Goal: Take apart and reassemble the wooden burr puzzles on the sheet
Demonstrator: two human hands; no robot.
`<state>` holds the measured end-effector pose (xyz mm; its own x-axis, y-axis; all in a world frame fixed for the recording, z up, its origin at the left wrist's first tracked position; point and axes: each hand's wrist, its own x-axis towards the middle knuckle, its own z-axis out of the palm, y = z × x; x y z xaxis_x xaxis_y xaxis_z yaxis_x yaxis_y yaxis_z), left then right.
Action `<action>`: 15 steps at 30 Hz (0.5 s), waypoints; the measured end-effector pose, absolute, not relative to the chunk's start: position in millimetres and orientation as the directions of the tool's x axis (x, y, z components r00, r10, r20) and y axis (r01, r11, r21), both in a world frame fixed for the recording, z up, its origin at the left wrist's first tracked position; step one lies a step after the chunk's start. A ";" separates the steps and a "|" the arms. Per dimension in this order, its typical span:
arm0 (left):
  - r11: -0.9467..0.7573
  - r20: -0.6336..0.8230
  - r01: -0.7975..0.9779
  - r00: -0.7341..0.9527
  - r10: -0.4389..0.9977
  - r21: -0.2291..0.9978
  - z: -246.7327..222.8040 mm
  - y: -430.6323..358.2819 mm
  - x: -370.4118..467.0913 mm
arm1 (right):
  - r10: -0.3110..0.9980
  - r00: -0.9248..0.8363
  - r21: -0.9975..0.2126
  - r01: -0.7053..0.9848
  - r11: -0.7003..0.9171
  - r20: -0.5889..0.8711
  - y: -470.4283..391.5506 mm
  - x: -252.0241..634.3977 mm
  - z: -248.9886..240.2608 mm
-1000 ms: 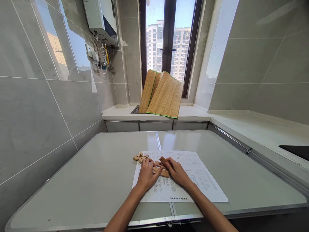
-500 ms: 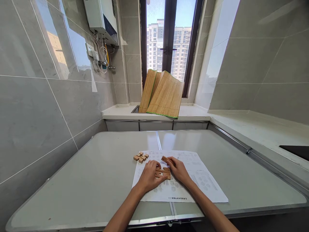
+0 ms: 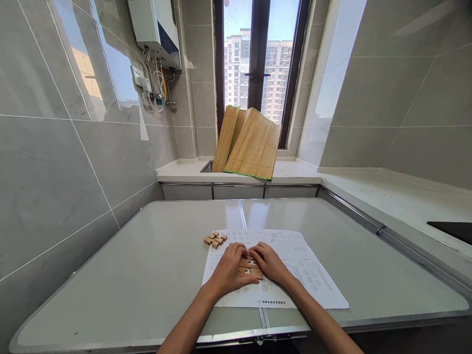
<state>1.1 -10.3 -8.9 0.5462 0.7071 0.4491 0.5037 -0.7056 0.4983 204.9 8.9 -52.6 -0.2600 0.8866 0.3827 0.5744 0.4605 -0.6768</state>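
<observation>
Notched wooden blocks (image 3: 257,275) lie side by side on a printed paper sheet (image 3: 313,275), with small gaps showing between them. My left hand (image 3: 231,268) is closed round their left side, thumb along the near edge and fingers at the far edge. At the far right, my right hand (image 3: 271,263) has its fingers bent and pressed together on a wooden block, which they mostly cover. Both hands' fingertips come close together at the far edge of the blocks. A loose cluster of small wooden blocks (image 3: 215,240) sits at the sheet's far left corner.
The pale folding table (image 3: 155,275) has a metal seam down its middle. Behind it, a bamboo mat (image 3: 254,145) leans over the white counter (image 3: 295,169) before the window. A tiled wall (image 3: 88,196) borders the left side.
My right hand has brought the wooden block it held down and left to the far edge of the others. The blocks between my hands have shifted slightly nearer to me.
</observation>
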 end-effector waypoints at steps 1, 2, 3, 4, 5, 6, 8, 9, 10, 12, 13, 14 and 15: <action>-0.705 0.450 0.500 0.545 0.707 0.503 -9.0 -10.3 0.5 | 0.884 -0.261 -0.676 0.571 0.466 0.388 9.0 204.8 -52.8; -0.704 0.446 0.494 0.548 0.708 0.510 -9.3 -10.4 -0.1 | 0.880 -0.262 -0.677 0.565 0.472 0.395 9.0 204.6 -53.0; -0.701 0.438 0.489 0.552 0.710 0.520 -9.7 -10.4 -0.7 | 0.878 -0.261 -0.679 0.558 0.477 0.402 8.8 204.4 -53.1; -0.696 0.427 0.484 0.557 0.712 0.530 -10.2 -10.5 -1.2 | 0.876 -0.259 -0.683 0.550 0.480 0.408 8.6 204.3 -53.2; -0.692 0.416 0.480 0.562 0.715 0.539 -10.6 -10.6 -1.6 | 0.875 -0.253 -0.686 0.544 0.482 0.414 8.5 204.2 -53.3; -0.688 0.406 0.478 0.567 0.717 0.546 -11.0 -10.6 -1.9 | 0.874 -0.241 -0.689 0.542 0.482 0.422 8.4 204.2 -53.6; -0.680 0.390 0.482 0.571 0.722 0.553 -11.5 -10.6 -2.0 | 0.873 -0.217 -0.686 0.547 0.479 0.436 8.8 204.3 -54.3; -0.675 0.383 0.488 0.571 0.726 0.554 -11.7 -10.6 -1.9 | 0.873 -0.206 -0.683 0.554 0.476 0.442 9.1 204.6 -54.8; -0.669 0.373 0.498 0.570 0.732 0.553 -11.9 -10.5 -1.7 | 0.876 -0.190 -0.683 0.561 0.468 0.444 9.6 205.0 -55.2; -0.651 0.352 0.524 0.562 0.749 0.549 -12.0 -10.5 -1.3 | 0.891 -0.140 -0.705 0.564 0.430 0.431 10.4 206.2 -55.8; -0.644 0.344 0.537 0.558 0.755 0.544 -12.0 -10.6 -1.0 | 0.901 -0.108 -0.723 0.561 0.404 0.420 10.7 206.8 -55.9; -0.641 0.338 0.547 0.556 0.759 0.538 -11.8 -10.7 -0.8 | 0.910 -0.079 -0.741 0.554 0.379 0.407 11.0 207.4 -55.9; -0.641 0.337 0.556 0.555 0.760 0.529 -11.4 -10.8 -0.6 | 0.917 -0.060 -0.755 0.548 0.361 0.395 11.1 207.9 -55.9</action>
